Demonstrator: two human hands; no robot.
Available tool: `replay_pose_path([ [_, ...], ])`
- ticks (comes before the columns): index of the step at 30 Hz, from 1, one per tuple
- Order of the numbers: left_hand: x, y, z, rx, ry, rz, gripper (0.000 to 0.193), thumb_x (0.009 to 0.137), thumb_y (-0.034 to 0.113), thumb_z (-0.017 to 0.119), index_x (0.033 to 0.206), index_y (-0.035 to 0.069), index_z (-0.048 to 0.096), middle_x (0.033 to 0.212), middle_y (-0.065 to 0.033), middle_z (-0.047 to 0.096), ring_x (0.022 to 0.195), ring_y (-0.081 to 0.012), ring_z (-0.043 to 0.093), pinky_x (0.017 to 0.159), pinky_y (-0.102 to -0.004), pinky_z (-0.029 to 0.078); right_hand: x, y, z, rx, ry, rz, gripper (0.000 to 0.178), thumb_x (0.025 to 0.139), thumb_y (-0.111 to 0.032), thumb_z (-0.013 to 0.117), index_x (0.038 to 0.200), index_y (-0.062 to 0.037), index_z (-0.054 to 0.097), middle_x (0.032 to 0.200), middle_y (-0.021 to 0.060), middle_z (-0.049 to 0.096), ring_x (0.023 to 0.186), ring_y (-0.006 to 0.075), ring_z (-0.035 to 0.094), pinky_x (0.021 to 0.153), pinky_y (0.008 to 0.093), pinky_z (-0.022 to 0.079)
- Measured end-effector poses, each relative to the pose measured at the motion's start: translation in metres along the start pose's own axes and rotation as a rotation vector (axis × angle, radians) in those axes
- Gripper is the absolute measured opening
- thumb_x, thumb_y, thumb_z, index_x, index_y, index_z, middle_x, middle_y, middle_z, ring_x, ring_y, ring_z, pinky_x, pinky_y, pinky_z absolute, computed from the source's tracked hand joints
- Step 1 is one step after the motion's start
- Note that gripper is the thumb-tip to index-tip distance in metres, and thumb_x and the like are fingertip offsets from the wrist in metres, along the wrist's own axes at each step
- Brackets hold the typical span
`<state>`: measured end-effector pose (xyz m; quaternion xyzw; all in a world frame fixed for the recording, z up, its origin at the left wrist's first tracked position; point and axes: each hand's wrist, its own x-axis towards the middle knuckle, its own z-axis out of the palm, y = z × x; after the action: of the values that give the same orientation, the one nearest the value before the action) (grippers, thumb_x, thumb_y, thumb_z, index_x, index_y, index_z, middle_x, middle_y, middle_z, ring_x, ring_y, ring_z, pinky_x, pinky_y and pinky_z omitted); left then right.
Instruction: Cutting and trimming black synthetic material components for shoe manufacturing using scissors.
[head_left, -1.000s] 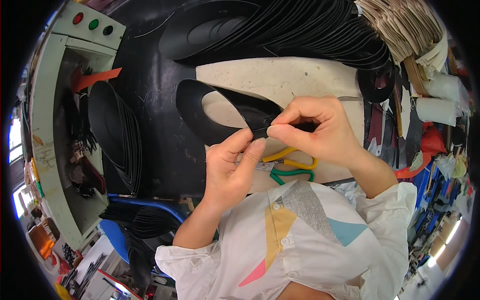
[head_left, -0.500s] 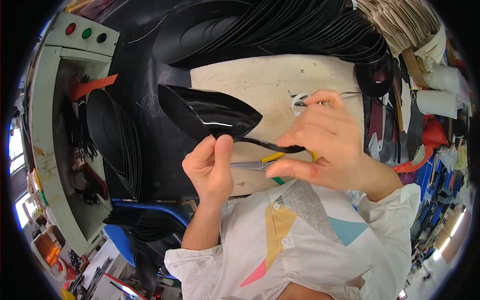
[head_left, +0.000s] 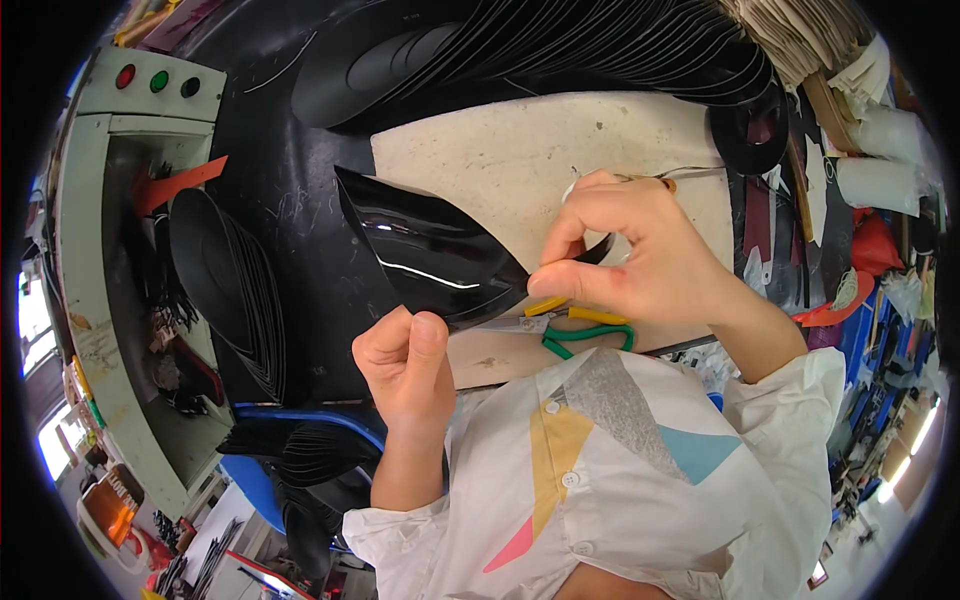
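A glossy black curved panel [head_left: 430,245], bent and pointed at its right end, is held up above the board. My left hand [head_left: 400,365] is closed on its lower edge, thumb on top. At the pointed end, the fingertips of my right hand [head_left: 640,250] pinch a narrow black strip [head_left: 598,249] against the panel; the strip's free end curls out beyond the thumb. The exact contact under the right fingers is hidden. Scissors [head_left: 590,336] with green and yellow handles lie on the board below my right hand, their blades partly covered.
A pale cutting board [head_left: 480,140] lies on the black tabletop [head_left: 310,300]. Stacked black panels [head_left: 600,50] line the back, with another stack [head_left: 222,290] at the left. A metal cabinet [head_left: 85,280] with push buttons stands far left. A black tape roll [head_left: 748,130] lies right.
My right hand has moved left from the strip's loose end to the panel's tip, its fingers closing there. The panel has tilted and my left hand has shifted slightly lower. More of the scissors shows.
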<state>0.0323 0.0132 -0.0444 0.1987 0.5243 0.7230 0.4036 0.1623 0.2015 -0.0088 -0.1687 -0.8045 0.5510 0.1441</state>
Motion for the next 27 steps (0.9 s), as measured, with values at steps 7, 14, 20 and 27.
replay_pose_path([
  [7, 0.003, 0.002, -0.017, -0.193, -0.079, -0.011, 0.022, 0.093, 0.016, 0.051, 0.093, -0.004, 0.059, 0.094, -0.0092, 0.063, 0.087, -0.0153, 0.058, 0.085, -0.0297, 0.043, 0.016, 0.008, 0.015, 0.309, -0.064, 0.122, 0.026, 0.072, -0.011, 0.074, 0.084, -0.0061, 0.052, 0.084, 0.0026, 0.062, 0.082, 0.0113, 0.057, 0.076, 0.0267, 0.043],
  [14, 0.009, 0.028, 0.023, 0.006, 0.136, 0.109, 0.038, 0.077, 0.002, 0.069, 0.110, -0.004, 0.052, 0.101, -0.0075, 0.061, 0.093, -0.0137, 0.058, 0.085, -0.0263, 0.044, 0.017, -0.010, 0.035, 0.315, -0.048, -0.118, 0.023, 0.075, -0.001, 0.065, 0.082, -0.0079, 0.044, 0.077, 0.0012, 0.050, 0.077, 0.0159, 0.050, 0.084, 0.0322, 0.037],
  [20, 0.006, 0.043, 0.009, -0.188, 0.039, -0.106, 0.033, 0.077, -0.002, 0.065, 0.108, -0.008, 0.055, 0.100, -0.0118, 0.064, 0.090, -0.0156, 0.062, 0.085, -0.0284, 0.046, 0.008, -0.017, 0.034, 0.055, -0.078, -0.255, 0.025, 0.072, 0.002, 0.066, 0.078, -0.0092, 0.045, 0.075, 0.0020, 0.049, 0.075, 0.0195, 0.048, 0.086, 0.0325, 0.030],
  [27, 0.008, 0.051, 0.005, 0.213, -0.008, -0.134, 0.021, 0.074, -0.006, 0.066, 0.094, -0.002, 0.065, 0.087, -0.0046, 0.066, 0.074, -0.0081, 0.059, 0.068, -0.0217, 0.047, -0.005, -0.030, 0.036, -0.334, 0.174, -0.321, 0.031, 0.066, -0.011, 0.074, 0.090, -0.0082, 0.055, 0.077, 0.0018, 0.054, 0.078, 0.0208, 0.051, 0.085, 0.0363, 0.032],
])
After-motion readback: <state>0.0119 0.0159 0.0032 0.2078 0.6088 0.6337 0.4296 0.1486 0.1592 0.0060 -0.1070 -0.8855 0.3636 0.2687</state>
